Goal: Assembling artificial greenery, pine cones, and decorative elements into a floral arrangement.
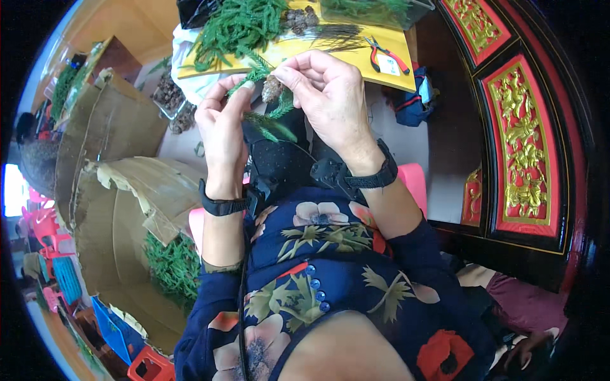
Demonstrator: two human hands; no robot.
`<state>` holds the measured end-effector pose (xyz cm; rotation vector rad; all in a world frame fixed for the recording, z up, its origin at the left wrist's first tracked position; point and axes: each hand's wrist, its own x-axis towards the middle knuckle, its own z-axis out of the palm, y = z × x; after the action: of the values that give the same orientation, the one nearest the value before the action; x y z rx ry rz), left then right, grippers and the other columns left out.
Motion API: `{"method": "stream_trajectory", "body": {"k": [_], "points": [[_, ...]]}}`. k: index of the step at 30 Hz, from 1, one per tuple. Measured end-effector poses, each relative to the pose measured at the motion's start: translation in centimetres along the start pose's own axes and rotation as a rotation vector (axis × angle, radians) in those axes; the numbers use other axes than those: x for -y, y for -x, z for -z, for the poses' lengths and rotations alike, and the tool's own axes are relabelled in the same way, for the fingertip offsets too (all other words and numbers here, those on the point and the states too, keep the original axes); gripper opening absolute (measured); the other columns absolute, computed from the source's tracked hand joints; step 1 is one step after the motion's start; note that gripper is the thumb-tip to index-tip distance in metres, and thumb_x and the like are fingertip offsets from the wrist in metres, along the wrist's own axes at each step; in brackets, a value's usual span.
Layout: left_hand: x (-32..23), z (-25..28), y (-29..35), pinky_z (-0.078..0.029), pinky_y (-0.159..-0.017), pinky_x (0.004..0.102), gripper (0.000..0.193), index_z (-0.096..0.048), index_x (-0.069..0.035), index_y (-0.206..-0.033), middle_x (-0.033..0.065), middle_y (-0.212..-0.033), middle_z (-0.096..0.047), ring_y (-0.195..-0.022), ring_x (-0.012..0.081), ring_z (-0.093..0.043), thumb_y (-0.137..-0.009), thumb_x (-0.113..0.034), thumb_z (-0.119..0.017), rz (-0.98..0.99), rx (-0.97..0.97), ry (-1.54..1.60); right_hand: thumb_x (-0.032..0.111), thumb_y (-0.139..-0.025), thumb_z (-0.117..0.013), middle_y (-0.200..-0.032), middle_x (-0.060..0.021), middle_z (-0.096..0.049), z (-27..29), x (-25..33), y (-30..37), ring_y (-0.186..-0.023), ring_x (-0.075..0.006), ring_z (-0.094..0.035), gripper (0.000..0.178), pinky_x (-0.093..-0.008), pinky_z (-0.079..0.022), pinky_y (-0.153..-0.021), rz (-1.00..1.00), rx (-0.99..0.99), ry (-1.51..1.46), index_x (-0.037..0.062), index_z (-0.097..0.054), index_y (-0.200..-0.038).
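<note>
A small brown pine cone [271, 92] sits amid artificial green pine sprigs [274, 126], between my two hands and above my lap. The left thumb and fingers of my left hand [222, 124] are pinched on the sprigs just left of the cone. From the other side, my right hand [333, 98] presses its thumb at the top of the cone, its fingers curled behind. Whether a wire lies between my fingers cannot be made out. Sprig tips poke out above and below the hands.
Ahead, a yellow table [352, 70] holds a pile of green sprigs [244, 25], pine cones [301, 20], dark thin wires [337, 37] and red-handled pliers [387, 58]. To the left stands a torn cardboard box [105, 254] with greenery inside. Carved gold panels [524, 146] line the right.
</note>
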<state>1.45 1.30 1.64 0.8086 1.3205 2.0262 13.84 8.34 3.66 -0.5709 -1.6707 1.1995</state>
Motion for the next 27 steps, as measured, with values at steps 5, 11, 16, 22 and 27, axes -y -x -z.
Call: {"method": "stream_trajectory", "body": {"k": [5, 11, 16, 22, 27], "points": [[0.2, 0.9, -0.1, -0.037, -0.062, 0.0172, 0.010, -0.062, -0.001, -0.089, -0.0019, -0.079, -0.058, -0.066, 0.0047, -0.048, -0.080, -0.003, -0.061, 0.109, 0.055, 0.107, 0.010, -0.084, -0.063, -0.070, -0.0004, -0.063, -0.8, 0.2, 0.4, -0.056, -0.0015, -0.051, 0.012, -0.0164, -0.041, -0.050, 0.040, 0.000, 0.079, -0.0016, -0.062, -0.089], [0.0, 0.3, 0.1, -0.037, -0.061, 0.0175, 0.011, -0.062, 0.000, -0.092, -0.0010, -0.078, -0.059, -0.067, 0.0050, -0.050, -0.081, -0.005, -0.061, 0.111, 0.058, 0.184, 0.008, -0.085, -0.061, -0.071, -0.0013, -0.064, -0.8, 0.3, 0.8, -0.059, -0.0025, -0.053, 0.011, -0.0167, -0.043, -0.053, 0.049, 0.008, 0.061, -0.0020, -0.061, -0.089], [0.4, 0.2, 0.5, -0.038, -0.060, 0.0182, 0.013, -0.061, -0.001, -0.094, 0.0002, -0.079, -0.061, -0.069, 0.0054, -0.052, -0.082, -0.006, -0.061, 0.069, 0.110, -0.048, 0.008, -0.085, -0.061, -0.075, -0.0027, -0.065, -0.9, 0.0, 0.8, -0.062, -0.0037, -0.055, 0.011, -0.0167, -0.044, -0.057, 0.091, -0.009, -0.006, -0.0025, -0.061, -0.089], [0.4, 0.6, 0.1, -0.038, -0.059, 0.0184, 0.012, -0.059, -0.003, -0.094, 0.0009, -0.078, -0.061, -0.066, 0.0060, -0.052, -0.081, -0.004, -0.059, 0.141, 0.074, 0.154, 0.007, -0.086, -0.060, -0.080, -0.0055, -0.067, -0.7, -0.2, 1.0, -0.064, -0.0048, -0.056, 0.010, -0.0176, -0.045, -0.060, 0.040, 0.032, 0.050, -0.0026, -0.060, -0.089], [0.9, 1.4, -0.2, -0.038, -0.059, 0.0184, 0.011, -0.057, -0.004, -0.092, -0.0003, -0.075, -0.059, -0.064, 0.0059, -0.050, -0.081, -0.003, -0.058, 0.182, 0.059, 0.260, 0.008, -0.086, -0.059, -0.080, -0.0057, -0.067, -1.2, 0.3, 1.5, -0.063, -0.0045, -0.055, 0.011, -0.0180, -0.045, -0.059, 0.042, 0.076, 0.177, -0.0026, -0.060, -0.090]]}}
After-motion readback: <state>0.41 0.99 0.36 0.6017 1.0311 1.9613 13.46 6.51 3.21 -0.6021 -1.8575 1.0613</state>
